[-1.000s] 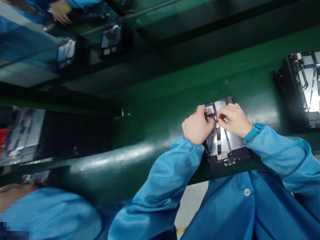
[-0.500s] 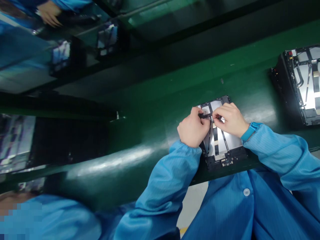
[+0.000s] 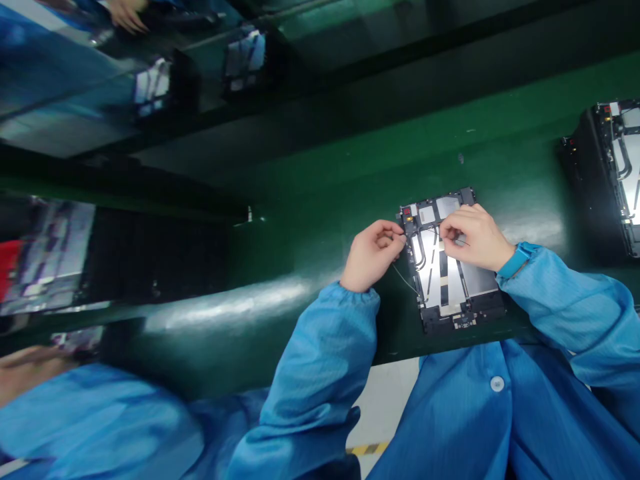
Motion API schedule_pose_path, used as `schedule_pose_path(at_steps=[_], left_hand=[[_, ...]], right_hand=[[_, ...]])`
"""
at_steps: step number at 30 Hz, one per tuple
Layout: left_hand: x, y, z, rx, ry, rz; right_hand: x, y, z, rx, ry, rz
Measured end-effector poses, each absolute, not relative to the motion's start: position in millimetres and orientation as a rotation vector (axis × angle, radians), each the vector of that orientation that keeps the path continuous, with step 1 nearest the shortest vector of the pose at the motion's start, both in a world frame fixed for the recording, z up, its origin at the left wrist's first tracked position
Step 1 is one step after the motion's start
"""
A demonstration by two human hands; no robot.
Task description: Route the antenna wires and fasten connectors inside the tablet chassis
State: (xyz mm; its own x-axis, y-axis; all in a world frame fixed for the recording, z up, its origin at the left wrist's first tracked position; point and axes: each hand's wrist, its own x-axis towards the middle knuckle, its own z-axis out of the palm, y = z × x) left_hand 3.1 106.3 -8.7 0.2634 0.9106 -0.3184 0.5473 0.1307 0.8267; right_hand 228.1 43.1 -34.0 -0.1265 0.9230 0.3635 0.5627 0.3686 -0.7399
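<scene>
An opened tablet chassis [image 3: 453, 287] lies on the green conveyor belt [image 3: 300, 220], its black frame holding silver plates and dark ribbon cables. My left hand [image 3: 371, 257] sits just off the chassis's left edge, fingers curled in a pinch; a thin wire [image 3: 404, 280] runs from it toward the frame. My right hand [image 3: 473, 237] rests on the upper part of the chassis, fingers pressed together on a small part I cannot make out. Both arms wear blue smock sleeves, and a teal band [image 3: 517, 260] circles my right wrist.
A second opened chassis [image 3: 613, 173] lies on the belt at the far right. More units [image 3: 150, 83] sit on a far line at top left, where another person's hand [image 3: 127, 13] works. A blue-sleeved person [image 3: 90, 420] is at lower left.
My left hand has drawn back off the chassis to its left edge, and a thin wire now shows below it. My right hand stays on the upper chassis. The view shifted slightly.
</scene>
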Motion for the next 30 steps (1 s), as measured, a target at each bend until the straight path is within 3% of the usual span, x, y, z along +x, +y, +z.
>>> schedule_pose_path(at_steps=[12, 30], left_hand=[[-1.1, 129.5, -8.0, 1.345, 1.137, 0.366], [2.6, 129.6, -5.2, 1.275, 1.188, 0.337]], right_hand=[[233.4, 40.7, -31.3, -1.332, -1.851, 0.569], [235.8, 38.6, -25.2, -1.364, -1.891, 0.588]])
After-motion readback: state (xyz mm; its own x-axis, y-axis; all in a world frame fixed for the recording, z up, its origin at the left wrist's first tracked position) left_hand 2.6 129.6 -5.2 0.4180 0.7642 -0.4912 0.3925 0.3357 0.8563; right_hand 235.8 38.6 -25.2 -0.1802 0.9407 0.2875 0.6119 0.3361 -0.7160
